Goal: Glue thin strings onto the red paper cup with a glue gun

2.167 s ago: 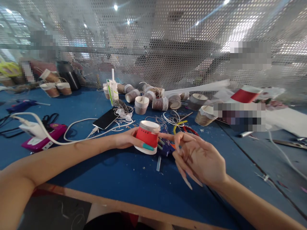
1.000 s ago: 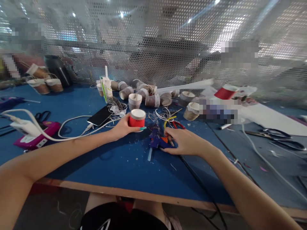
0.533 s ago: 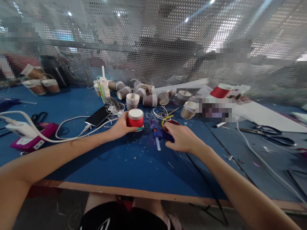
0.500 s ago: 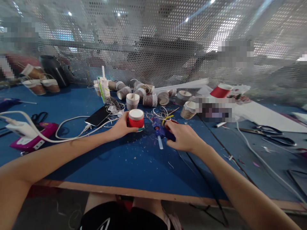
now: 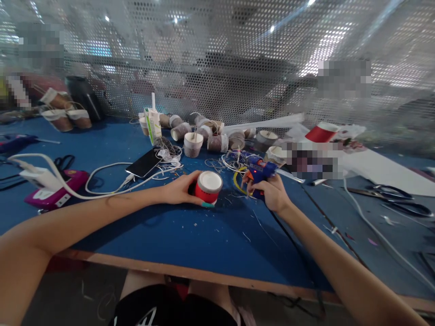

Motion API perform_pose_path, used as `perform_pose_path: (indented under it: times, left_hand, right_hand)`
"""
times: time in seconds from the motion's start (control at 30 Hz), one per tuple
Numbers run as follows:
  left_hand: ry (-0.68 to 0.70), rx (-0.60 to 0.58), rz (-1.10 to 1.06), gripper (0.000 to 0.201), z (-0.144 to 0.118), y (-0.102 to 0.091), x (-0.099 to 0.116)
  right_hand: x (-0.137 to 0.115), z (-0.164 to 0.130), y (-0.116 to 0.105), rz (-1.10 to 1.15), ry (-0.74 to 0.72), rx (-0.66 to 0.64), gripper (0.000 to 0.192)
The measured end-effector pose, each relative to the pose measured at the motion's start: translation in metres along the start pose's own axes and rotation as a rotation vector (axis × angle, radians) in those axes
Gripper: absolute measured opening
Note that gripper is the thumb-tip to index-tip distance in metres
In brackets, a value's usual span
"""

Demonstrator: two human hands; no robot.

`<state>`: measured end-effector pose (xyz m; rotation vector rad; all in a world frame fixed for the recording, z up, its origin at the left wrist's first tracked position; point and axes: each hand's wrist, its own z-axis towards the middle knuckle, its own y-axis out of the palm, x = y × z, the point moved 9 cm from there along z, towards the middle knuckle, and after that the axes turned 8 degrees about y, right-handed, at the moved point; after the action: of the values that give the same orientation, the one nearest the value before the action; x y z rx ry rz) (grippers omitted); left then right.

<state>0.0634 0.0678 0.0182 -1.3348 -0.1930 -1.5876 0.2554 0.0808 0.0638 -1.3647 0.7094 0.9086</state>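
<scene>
My left hand (image 5: 183, 189) is wrapped round a red paper cup (image 5: 206, 195), its pale round end facing up with a grey band below the rim. The cup tilts slightly over the blue table. In my right hand (image 5: 272, 190) is a blue hot glue gun (image 5: 260, 171), gripped by its handle; a clear glue stick juts from its back towards the right. The gun's nozzle points left, apart from the cup, and a small red light shows on its body. A yellow ring (image 5: 239, 182), perhaps a roll of tape, lies beside the gun, partly hidden by my fingers.
Several twine-wrapped cups (image 5: 193, 145) stand and lie at the back, near a drink carton (image 5: 152, 124). A phone (image 5: 144, 163) with a white cable and a purple power strip (image 5: 57, 190) lie left. Scissors (image 5: 390, 194) and another red cup (image 5: 321, 132) are right.
The glue gun has turned from pointing away to pointing left and moved right. My left hand has brought the red cup nearer and to the right, tilting it. The view has shifted slightly.
</scene>
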Motion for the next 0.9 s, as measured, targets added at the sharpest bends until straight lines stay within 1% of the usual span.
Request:
perform_pose_path:
  times: [0.1, 0.2, 0.23, 0.27, 0.33, 0.43, 0.47, 0.5, 0.6, 0.63, 0.7, 0.77, 0.9]
  left_hand:
    - [0.005, 0.003, -0.073, 0.081, 0.0, 0.002, 0.002]
    - [0.035, 0.03, -0.2, 0.094, 0.0, 0.001, 0.005]
    - [0.051, 0.051, -0.226, 0.095, 0.0, 0.0, 0.006]
    - [0.066, 0.089, -0.237, 0.091, -0.001, -0.004, 0.006]
    - [0.077, 0.221, -0.22, 0.071, -0.003, -0.017, 0.005]
    - [0.029, 0.44, -0.133, 0.04, -0.005, -0.042, 0.001]
    - [0.009, 0.485, -0.089, 0.035, -0.004, -0.048, 0.001]
    - [-0.005, 0.51, -0.041, 0.036, 0.0, -0.054, 0.001]
    - [-0.029, 0.473, 0.101, 0.05, 0.023, -0.061, 0.002]
    - [-0.043, 0.443, 0.146, 0.052, 0.033, -0.062, 0.0]
    - [-0.067, 0.336, 0.236, 0.052, 0.055, -0.058, -0.008]
    - [-0.072, 0.197, 0.344, 0.063, 0.077, -0.05, -0.017]
    - [-0.057, 0.129, 0.418, 0.078, 0.105, -0.042, -0.031]
  right_hand:
    - [-0.002, -0.002, 0.002, 0.073, 0.013, -0.037, 0.017]
    - [-0.001, -0.001, -0.001, 0.1, 0.019, -0.039, 0.019]
    - [0.001, 0.001, -0.003, 0.1, 0.02, -0.033, 0.022]
    - [0.004, 0.003, -0.005, 0.096, 0.022, -0.027, 0.026]
    - [0.01, 0.007, -0.009, 0.081, 0.029, -0.018, 0.039]
    - [0.016, 0.013, -0.012, 0.067, 0.037, -0.015, 0.055]
    - [0.017, 0.013, -0.013, 0.067, 0.038, -0.018, 0.059]
    - [0.017, 0.014, -0.013, 0.068, 0.039, -0.023, 0.061]
    - [0.014, 0.012, -0.013, 0.079, 0.044, -0.039, 0.064]
    - [0.012, 0.012, -0.013, 0.084, 0.044, -0.041, 0.064]
    - [0.009, 0.011, -0.014, 0.097, 0.04, -0.037, 0.064]
    - [0.007, 0.01, -0.015, 0.109, 0.03, -0.03, 0.062]
    - [0.008, 0.014, -0.017, 0.125, 0.004, -0.019, 0.061]
